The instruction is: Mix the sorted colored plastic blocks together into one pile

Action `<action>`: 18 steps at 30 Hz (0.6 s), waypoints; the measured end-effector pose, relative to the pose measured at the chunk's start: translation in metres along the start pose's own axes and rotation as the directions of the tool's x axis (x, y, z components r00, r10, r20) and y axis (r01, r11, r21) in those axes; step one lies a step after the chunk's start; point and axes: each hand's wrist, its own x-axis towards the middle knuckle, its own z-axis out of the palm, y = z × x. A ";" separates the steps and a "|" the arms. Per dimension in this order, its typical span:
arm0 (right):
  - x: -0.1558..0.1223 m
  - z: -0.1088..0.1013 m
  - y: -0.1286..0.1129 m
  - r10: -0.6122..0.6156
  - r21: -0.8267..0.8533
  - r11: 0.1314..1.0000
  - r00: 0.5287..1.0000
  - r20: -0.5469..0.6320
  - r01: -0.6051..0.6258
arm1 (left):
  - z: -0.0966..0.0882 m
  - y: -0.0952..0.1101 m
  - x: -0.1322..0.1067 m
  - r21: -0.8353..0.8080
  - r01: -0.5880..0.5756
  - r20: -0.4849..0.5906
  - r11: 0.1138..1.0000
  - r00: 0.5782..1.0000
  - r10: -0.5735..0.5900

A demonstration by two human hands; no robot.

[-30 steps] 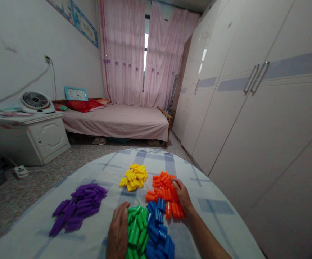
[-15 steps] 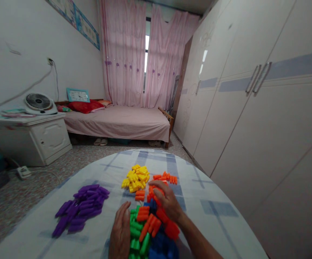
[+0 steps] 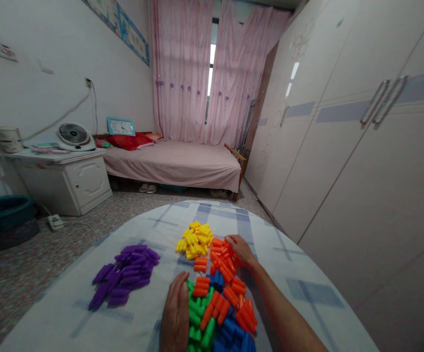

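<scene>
Orange pieces [image 3: 226, 283] lie strewn across the middle of the checked surface [image 3: 300, 293], spilling over the green pieces [image 3: 199, 325] and blue pieces [image 3: 230, 332] just nearer the person. Taking the orange pieces as landmark: the right hand [image 3: 240, 249] rests at their far right edge, fingers loosely spread and touching them, gripping nothing that can be seen; the left hand [image 3: 177, 313] lies flat and open just to their left, palm down against the green pieces, holding nothing. Yellow pieces [image 3: 196, 238] sit just beyond them, nearly touching. Purple pieces [image 3: 123, 274] lie well apart to their left.
</scene>
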 end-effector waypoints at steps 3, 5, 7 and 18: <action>-0.012 0.004 -0.012 -0.051 0.020 0.999 0.997 0.063 0.049 | 0.000 0.002 -0.001 -0.006 0.006 -0.008 1.000 1.000 -0.006; -0.023 0.004 -0.020 -0.072 0.035 0.997 0.993 0.096 0.069 | 0.000 0.005 -0.002 -0.012 0.006 -0.009 1.000 1.000 -0.006; -0.035 0.004 -0.029 -0.091 0.075 0.994 0.987 0.129 0.081 | 0.000 0.009 -0.002 -0.013 0.003 -0.009 1.000 1.000 -0.003; -0.113 -0.001 -0.117 -0.289 0.245 0.940 0.934 0.210 0.236 | 0.000 0.009 -0.001 -0.052 -0.049 -0.014 0.997 0.999 0.049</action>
